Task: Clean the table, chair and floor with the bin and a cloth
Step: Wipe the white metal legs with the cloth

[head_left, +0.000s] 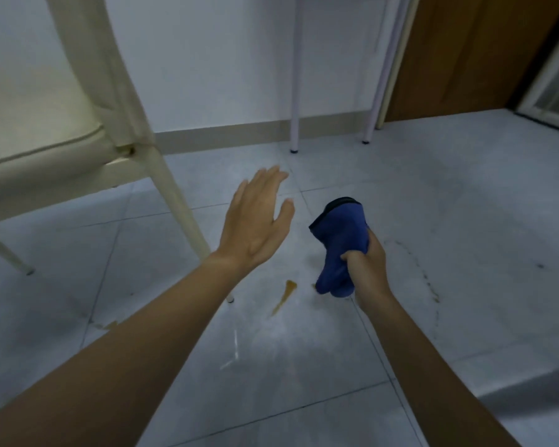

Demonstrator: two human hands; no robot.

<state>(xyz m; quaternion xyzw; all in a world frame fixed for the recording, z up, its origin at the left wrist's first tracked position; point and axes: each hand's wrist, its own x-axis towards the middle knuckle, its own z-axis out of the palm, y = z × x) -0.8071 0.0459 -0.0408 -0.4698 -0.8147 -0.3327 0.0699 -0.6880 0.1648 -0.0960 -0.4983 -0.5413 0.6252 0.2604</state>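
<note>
**Floor stage: cloth bunched and poised over the brown spill**

Low over the grey tiled floor (400, 195), beside the cream chair (39, 133), the person is reaching both bare arms forward and down.

- Right hand (367, 269) is closing in a fist round the middle of a blue cloth (339, 240). Bunched this way, the cloth is sticking out above and below the fist, and the lower wad is hanging just over the tiles, probably so it can be pressed down as a pad. Whether it is touching the floor yet I cannot tell.
- Left hand (255, 217) is spread flat and empty, fingers extended, palm turned partly toward the cloth. It is hovering above the floor, likely either balancing the crouch or getting ready to help refold the cloth.
- Brown streak (284, 296) is lying on the tile between the two forearms, just left of the cloth's lower end. A smaller brown smear (108, 324) is sitting further left, near the chair's front leg (178, 201), and a thin dotted trail (428, 279) is curving off to the right of the right hand.
- Table legs (295, 79) are standing by the back wall; the tabletop is out of view. No bin is showing.

Judgement: the floor is the part being worked now, with all three marks unwiped. The streak nearest the cloth looks the obvious first target.
</note>
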